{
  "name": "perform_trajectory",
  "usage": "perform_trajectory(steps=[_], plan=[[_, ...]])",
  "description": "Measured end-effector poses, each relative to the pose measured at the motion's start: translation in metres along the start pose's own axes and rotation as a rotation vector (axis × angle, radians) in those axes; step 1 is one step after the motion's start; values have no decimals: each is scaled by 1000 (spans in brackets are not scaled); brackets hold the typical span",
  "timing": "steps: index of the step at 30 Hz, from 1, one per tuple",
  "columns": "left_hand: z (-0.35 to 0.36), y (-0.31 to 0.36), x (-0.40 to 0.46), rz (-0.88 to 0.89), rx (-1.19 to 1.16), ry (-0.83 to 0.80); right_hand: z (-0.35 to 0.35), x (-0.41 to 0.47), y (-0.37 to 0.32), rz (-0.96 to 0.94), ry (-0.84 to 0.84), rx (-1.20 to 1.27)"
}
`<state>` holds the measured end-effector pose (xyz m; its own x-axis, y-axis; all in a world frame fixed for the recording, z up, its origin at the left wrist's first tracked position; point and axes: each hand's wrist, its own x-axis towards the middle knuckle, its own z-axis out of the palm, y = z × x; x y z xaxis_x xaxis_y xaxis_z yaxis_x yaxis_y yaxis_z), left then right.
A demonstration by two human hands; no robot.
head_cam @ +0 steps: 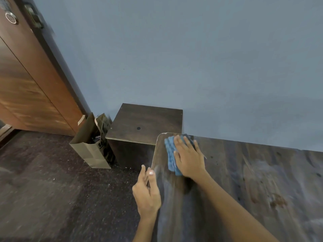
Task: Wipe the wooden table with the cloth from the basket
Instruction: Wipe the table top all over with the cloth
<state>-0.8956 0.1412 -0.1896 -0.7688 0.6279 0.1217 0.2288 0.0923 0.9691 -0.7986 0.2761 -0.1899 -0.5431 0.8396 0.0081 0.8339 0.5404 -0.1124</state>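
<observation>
No text, label, brand, number or sign can be read anywhere in the view. The paper bag (92, 147) standing on the floor beside the dark cabinet (146, 126) carries dark printed markings on its side, but they are blurred and no letters can be made out. The round metal fitting (11, 18) on the wooden door (29, 81) at the upper left shows a pale face with faint marks too small to read. The worktop (244, 189) and the blue cloth (172, 154) near its far left corner bear no writing.
</observation>
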Motion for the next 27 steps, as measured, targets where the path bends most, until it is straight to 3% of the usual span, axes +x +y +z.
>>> perform_trajectory(steps=[3,8,11,15,17,19,24,27], plan=[[-2,2,-2,-14,-17,0,-1,29,-22,160,3,52],[-6,10,-4,-11,-78,-48,9,-28,-45,-282,-17,-11],[-6,9,-6,-1,-93,-46,12,-66,-22,-377,-21,-18],[-11,1,-11,6,-41,-6,0,-34,4,-130,-25,-36],[-14,-1,-16,-2,6,2,2,-7,-1,73,-28,-7],[-16,-6,-18,5,37,16,4,6,-21,133,-27,35],[-19,3,-19,-13,-37,10,8,-60,-50,-368,-28,29],[-21,2,-23,-32,-40,22,6,-91,-21,-455,-34,-2]])
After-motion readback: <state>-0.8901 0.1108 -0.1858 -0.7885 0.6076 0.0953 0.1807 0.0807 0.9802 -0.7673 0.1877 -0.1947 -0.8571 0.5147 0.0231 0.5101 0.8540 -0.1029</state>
